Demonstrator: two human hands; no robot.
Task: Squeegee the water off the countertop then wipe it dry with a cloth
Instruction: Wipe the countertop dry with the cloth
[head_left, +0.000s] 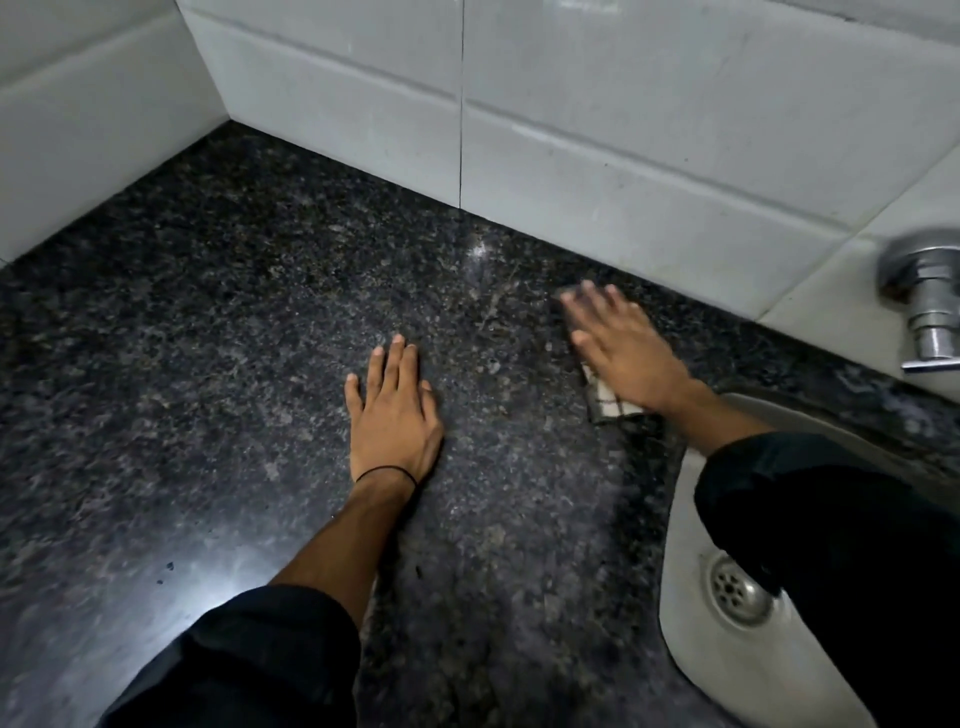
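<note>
Dark speckled granite counter (218, 364), white tiled walls (597, 119) meeting in a corner, sink (691, 597) at right with one drain (737, 587), one chrome tap (924, 306) on the wall. One cloth (605, 402) lies on the counter near the sink edge, pinned under the right hand (623, 348), palm flat, fingers spread, blurred. Left hand (392, 415) flat on the bare counter, fingers extended, holding nothing, well apart from the cloth. Two hands, two dark sleeves.

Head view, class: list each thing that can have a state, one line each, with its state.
Left hand: flat on the countertop, holding nothing.
Right hand: pressed flat on the cloth, blurred.
Cloth: under the right hand, mostly hidden.
Countertop: glossy; no standing water visible.
Tap: no water running.
Sink: no pooled water.
</note>
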